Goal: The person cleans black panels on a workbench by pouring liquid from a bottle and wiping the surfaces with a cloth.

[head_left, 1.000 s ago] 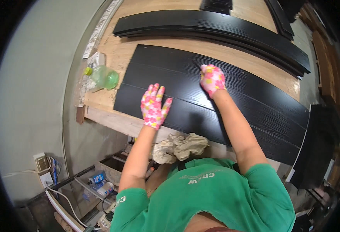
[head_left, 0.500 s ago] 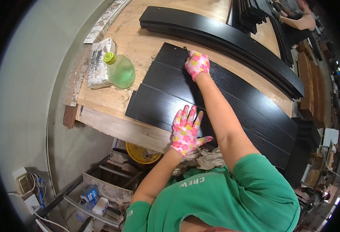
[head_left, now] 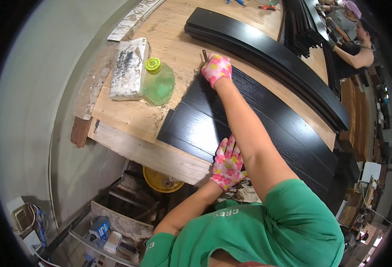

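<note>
Several black wood-grain boards (head_left: 267, 120) lie side by side on the workbench in front of me. My right hand (head_left: 217, 70), in a pink and yellow flowered glove, is closed at their far left corner. A slim, flat dark tool (head_left: 205, 55) sticks out of its fist; the rest of it is hidden in the glove. Near the bench's front edge my left hand (head_left: 228, 165), gloved alike, rests on the boards with its fingers stretched out, partly behind my right forearm. Left of the boards stands a clear bottle (head_left: 159, 84) of green liquid with a yellow-green cap.
A stained white block (head_left: 129, 69) lies beside the bottle on the wooden bench (head_left: 133, 118). Long black curved boards (head_left: 267, 53) are stacked beyond, with more black pieces (head_left: 300, 33) behind. A yellow bucket (head_left: 162, 180) sits below the bench. Two people (head_left: 360, 55) work at the far right.
My right hand has moved across to the boards' far left corner with the slim tool. My left hand has shifted a little nearer my right forearm. The view has shifted slightly.
</note>
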Action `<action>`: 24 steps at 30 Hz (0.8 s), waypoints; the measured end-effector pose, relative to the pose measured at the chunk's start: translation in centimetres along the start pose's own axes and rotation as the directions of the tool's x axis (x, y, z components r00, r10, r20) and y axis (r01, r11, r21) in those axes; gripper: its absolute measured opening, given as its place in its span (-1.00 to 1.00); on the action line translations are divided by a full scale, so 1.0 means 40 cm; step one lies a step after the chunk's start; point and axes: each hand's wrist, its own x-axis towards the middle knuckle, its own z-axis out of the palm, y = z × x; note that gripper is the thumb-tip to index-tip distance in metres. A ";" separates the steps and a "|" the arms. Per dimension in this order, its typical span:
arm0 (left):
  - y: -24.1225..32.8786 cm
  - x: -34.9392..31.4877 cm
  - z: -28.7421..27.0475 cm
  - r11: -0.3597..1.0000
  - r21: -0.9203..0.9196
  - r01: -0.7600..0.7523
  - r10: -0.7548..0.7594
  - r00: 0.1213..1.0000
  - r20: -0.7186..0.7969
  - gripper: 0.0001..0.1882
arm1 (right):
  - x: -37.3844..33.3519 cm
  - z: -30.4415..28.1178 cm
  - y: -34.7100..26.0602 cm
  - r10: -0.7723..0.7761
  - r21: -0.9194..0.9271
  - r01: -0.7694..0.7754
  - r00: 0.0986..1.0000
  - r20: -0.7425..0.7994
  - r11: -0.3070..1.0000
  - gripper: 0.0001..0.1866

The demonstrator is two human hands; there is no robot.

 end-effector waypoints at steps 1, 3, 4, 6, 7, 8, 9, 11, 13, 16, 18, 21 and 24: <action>0.002 -0.004 -0.005 0.999 0.035 0.014 -0.017 0.994 0.104 -0.11 | 0.008 -0.003 0.009 -0.008 -0.056 0.008 1.000 -0.004 0.998 -0.69; 0.000 -0.021 0.011 0.999 -0.009 0.047 -0.047 0.999 0.006 -0.08 | 0.003 0.008 0.101 -0.072 0.014 0.075 0.988 -0.137 0.997 -0.68; -0.002 -0.018 0.005 0.997 -0.030 0.064 -0.063 0.997 0.038 -0.04 | 0.007 -0.006 0.152 0.040 0.133 -0.034 0.998 -0.041 0.991 -0.66; 0.001 -0.020 -0.010 0.996 -0.013 0.087 -0.086 0.994 0.062 -0.04 | -0.006 -0.033 0.140 0.015 -0.015 -0.015 1.000 -0.006 1.000 -0.71; 0.005 -0.016 -0.005 0.997 -0.018 0.078 -0.077 0.995 0.058 -0.04 | 0.012 -0.012 0.134 -0.045 -0.045 0.043 0.997 -0.055 0.998 -0.73; 0.008 -0.012 0.002 0.998 -0.032 0.045 -0.044 0.998 0.047 -0.04 | 0.032 0.017 0.117 -0.107 -0.078 0.099 0.989 -0.101 0.992 -0.75; 0.001 -0.018 0.006 0.999 -0.039 0.028 -0.026 0.999 0.038 -0.03 | 0.023 -0.002 0.068 -0.110 -0.022 0.110 0.994 -0.027 0.994 -0.77; 0.000 -0.017 0.016 0.999 -0.040 0.030 -0.030 1.000 -0.005 -0.04 | 0.060 0.006 0.098 -0.110 -0.043 0.107 0.991 -0.077 0.993 -0.78; -0.001 -0.014 0.019 0.998 -0.053 0.016 -0.020 0.998 -0.067 -0.05 | 0.086 -0.009 0.136 -0.112 -0.038 0.111 0.992 -0.049 0.993 -0.83; 0.003 -0.013 0.009 0.998 -0.046 0.032 -0.035 0.997 -0.068 -0.06 | 0.098 -0.013 0.144 -0.354 -0.022 0.357 0.932 0.081 0.934 -0.78; 0.002 -0.014 0.006 0.999 -0.018 0.042 -0.043 0.997 -0.066 -0.07 | 0.129 -0.033 0.152 -0.309 0.000 0.310 0.946 0.097 0.951 -0.82; 0.006 -0.014 0.012 0.999 -0.027 0.047 -0.050 0.995 -0.082 -0.08 | 0.126 -0.019 0.154 -0.422 -0.043 0.428 0.901 0.103 0.903 -0.85; 0.009 -0.015 0.006 0.998 -0.006 0.056 -0.057 0.992 -0.109 -0.09 | 0.139 -0.041 0.160 -0.414 -0.053 0.423 0.901 0.125 0.904 -0.84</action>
